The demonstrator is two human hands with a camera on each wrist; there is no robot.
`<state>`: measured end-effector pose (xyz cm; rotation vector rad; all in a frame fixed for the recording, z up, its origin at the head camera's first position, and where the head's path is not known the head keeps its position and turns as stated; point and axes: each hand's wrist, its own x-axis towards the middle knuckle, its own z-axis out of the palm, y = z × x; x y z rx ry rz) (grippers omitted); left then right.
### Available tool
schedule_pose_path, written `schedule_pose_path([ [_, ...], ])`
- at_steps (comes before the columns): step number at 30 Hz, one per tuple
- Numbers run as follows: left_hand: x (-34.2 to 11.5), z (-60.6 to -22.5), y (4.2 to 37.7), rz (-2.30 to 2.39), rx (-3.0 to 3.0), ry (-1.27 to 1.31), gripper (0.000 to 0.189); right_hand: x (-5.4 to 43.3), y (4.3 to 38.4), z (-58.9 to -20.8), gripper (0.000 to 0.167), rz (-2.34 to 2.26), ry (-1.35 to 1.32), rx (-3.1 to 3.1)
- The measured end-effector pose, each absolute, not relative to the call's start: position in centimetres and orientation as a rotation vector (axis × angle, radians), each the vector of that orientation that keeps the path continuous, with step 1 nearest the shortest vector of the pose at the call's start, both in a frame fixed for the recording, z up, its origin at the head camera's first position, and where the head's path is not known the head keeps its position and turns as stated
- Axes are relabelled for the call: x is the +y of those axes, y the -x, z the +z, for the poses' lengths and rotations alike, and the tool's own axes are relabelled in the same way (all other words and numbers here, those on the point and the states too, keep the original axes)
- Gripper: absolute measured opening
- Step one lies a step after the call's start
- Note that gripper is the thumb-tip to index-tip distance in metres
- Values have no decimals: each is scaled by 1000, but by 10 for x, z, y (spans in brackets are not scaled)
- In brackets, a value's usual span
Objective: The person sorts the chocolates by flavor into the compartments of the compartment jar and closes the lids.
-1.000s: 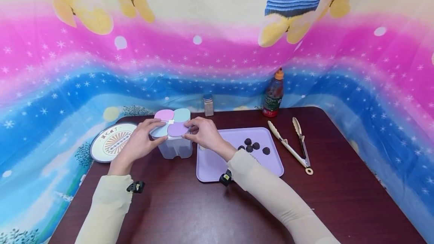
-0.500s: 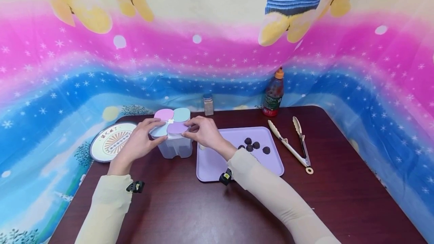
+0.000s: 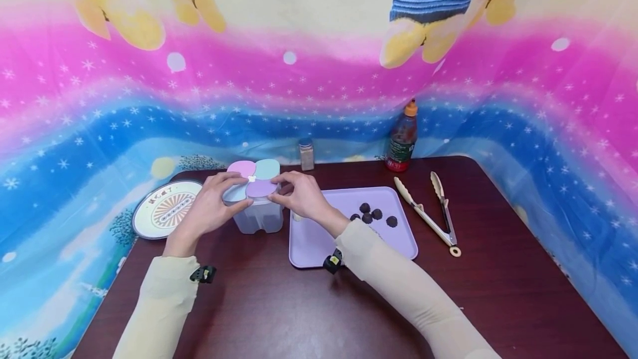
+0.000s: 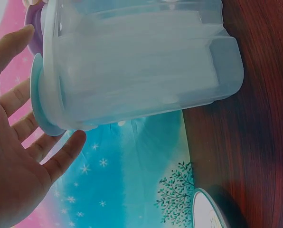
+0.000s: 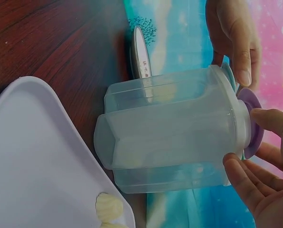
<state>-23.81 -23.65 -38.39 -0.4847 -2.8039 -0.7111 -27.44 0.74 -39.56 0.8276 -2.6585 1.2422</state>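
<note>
A translucent seasoning box (image 3: 259, 221) stands on the table under a flower of petal lids: a pink lid (image 3: 241, 167), a mint lid (image 3: 268, 168), a light blue lid (image 3: 235, 194) and a purple lid (image 3: 261, 188). My left hand (image 3: 211, 201) grips the lid area from the left, its fingers around the light blue petal and the thumb near the purple one. My right hand (image 3: 301, 195) pinches the purple lid's side, thumb on the petal in the right wrist view and other fingers against the white rim (image 5: 227, 107). The far sides of the lids are partly hidden.
To the right lies a lilac tray (image 3: 314, 251) with several dark balls (image 3: 366, 218) and cream-coloured pieces (image 5: 109, 207). Tongs (image 3: 433, 226) lie beyond it. A sauce bottle (image 3: 401, 140) and small jar (image 3: 306, 155) stand at the back, a plate (image 3: 154, 218) at the left.
My left hand has shifted slightly to the right along the lids, its thumb now closer to the purple petal. The right hand stays nearly still, and the box remains in place.
</note>
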Motion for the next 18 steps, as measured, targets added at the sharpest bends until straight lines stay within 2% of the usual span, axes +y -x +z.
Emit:
schedule_pose_path([
  [18,-232,-386,241,-684,-2779,484,51,23,274,-394,44,1245,-777,-2683],
])
